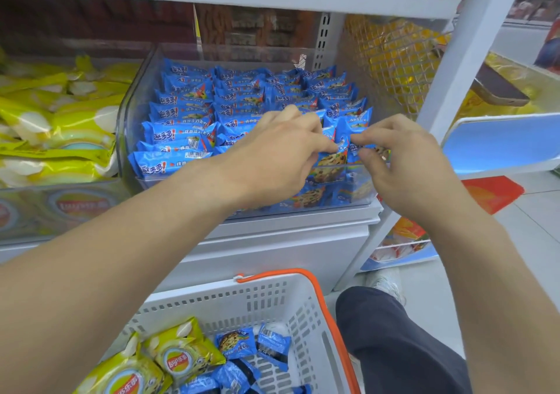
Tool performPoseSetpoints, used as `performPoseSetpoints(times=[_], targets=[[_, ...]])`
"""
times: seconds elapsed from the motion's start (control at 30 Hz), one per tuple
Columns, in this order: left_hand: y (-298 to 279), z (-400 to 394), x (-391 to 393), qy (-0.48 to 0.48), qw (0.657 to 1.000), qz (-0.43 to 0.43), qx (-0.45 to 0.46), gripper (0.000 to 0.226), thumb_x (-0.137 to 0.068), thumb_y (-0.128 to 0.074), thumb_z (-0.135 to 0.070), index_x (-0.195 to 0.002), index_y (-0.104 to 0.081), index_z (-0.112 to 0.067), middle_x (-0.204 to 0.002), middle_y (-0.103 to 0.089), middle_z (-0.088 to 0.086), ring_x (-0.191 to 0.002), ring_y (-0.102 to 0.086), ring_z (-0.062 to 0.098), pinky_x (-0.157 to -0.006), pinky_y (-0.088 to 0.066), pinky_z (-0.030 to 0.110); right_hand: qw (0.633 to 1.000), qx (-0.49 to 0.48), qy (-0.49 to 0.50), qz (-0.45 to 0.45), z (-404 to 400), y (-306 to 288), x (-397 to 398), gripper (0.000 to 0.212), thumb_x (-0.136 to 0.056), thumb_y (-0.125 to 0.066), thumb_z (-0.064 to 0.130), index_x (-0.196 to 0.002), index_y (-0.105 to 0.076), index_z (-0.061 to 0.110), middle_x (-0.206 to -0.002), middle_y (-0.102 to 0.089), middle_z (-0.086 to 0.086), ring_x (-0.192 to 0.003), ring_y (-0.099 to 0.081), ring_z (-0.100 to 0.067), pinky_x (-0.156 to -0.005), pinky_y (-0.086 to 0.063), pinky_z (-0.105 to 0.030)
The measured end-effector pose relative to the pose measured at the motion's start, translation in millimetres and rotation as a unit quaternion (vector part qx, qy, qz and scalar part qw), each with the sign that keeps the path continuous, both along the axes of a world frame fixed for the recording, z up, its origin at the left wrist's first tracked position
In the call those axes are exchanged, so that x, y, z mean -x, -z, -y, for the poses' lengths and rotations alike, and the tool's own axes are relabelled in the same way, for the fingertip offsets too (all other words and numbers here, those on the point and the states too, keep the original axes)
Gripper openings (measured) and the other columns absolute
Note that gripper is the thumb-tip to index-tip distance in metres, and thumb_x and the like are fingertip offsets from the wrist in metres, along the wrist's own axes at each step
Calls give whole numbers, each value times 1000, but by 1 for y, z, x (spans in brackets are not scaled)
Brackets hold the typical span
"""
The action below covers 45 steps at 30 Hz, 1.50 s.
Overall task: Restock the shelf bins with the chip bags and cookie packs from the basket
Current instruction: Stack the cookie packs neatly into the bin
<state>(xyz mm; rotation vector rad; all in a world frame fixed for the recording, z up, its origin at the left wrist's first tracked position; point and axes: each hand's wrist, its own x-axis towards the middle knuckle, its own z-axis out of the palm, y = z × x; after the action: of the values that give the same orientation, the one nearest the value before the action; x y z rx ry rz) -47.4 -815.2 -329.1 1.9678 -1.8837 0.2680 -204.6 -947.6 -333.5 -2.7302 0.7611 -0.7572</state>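
white shelf, clear cookie bin, chip bin

We read "Lay's 乐事" on the yellow-green chip bags in the white basket, and the same Lay's logo, blurred, on the left bin front. The blue cookie packs carried "趣多多!" in white.

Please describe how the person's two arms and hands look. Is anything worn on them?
Both forearms are bare, with no sleeves in view. The left hand and right hand wear no gloves; no rings, watch or bracelet are visible. The fingers are bare too.
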Motion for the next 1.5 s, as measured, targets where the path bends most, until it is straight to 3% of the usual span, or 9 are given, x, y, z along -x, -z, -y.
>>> performPoseSetpoints(times=[0.23,0.3,0.43,0.53,0.77,0.93,1.03,1.27,1.5], targets=[[-7,-26,11,-14,999,38,-25,47,-96,-51,-26,-143,-47,-21,-134,-56,0,-128,-44,24,-116,-19,38,997,2,-25,71,-8,24,3,32,-98,-57,9,-129,-62,4,-133,-51,-15,-124,-49,-26,-107,-36,-26],[-6,-40,20,5,998,35,50,43,-88,-53,-21,-131,-57,-14,-124,-60,4,-120,-51,27,-109,-29,37,989,6,-13,146,-19,28,2,35,-95,-61,9,-129,-60,4,-136,-46,-18,-123,-46,-17,-107,-28,-12],[11,-85,38,5,981,-123,148,24,-88,-55,-9,-110,-63,-12,-101,-63,0,-94,-60,19,-85,-47,36,954,86,-40,286,-59,18,-8,23,-87,-60,-1,-110,-65,0,-117,-53,-21,-113,-54,-29,-101,-43,-31],[45,-131,37,-46,975,-183,114,17,-88,-55,-13,-100,-66,-17,-84,-60,-10,-73,-53,4,-72,-47,29,943,73,-137,293,-103,28,-20,21,-83,-59,-9,-102,-66,-3,-104,-55,-19,-100,-55,-25,-90,-46,-29],[166,-240,24,-211,931,-252,-160,15,-94,-55,-26,-105,-65,-23,-97,-67,-7,-87,-63,14,-76,-49,33,941,-43,-333,46,-200,129,-40,18,-88,-63,16,-106,-66,12,-101,-56,-6,-75,-57,-21,-62,-49,-36],[240,-307,32,-249,845,-227,-415,47,-97,-53,-36,-141,-45,-25,-138,-47,3,-126,-49,26,-99,-44,38,895,-84,-314,-304,-234,232,-32,33,-93,-56,28,-125,-53,18,-122,-51,-5,-104,-58,-29,-81,-48,-40],[274,-332,45,-242,818,-263,-451,60,-96,-55,-34,-150,-30,-29,-149,-31,4,-138,-34,30,-104,-40,41,852,-144,-241,-442,-236,289,-16,28,-93,-55,21,-119,-54,15,-124,-50,-9,-113,-54,-31,-87,-48,-40],[321,-358,65,-283,830,-247,-412,74,-85,-67,-26,-148,-30,-34,-146,-23,4,-139,-23,30,-106,-40,44,838,-192,-10,-511,-237,376,37,66,-84,-70,30,-139,-36,20,-139,-35,-11,-128,-41,-31,-100,-44,-39],[334,-358,68,-306,833,-233,-398,86,-79,-73,-16,-144,-23,-40,-140,-20,2,-135,-24,29,-99,-47,46,854,-233,75,-459,-245,397,40,62,-84,-74,22,-131,-35,11,-133,-42,-12,-124,-41,-29,-94,-44,-36]])
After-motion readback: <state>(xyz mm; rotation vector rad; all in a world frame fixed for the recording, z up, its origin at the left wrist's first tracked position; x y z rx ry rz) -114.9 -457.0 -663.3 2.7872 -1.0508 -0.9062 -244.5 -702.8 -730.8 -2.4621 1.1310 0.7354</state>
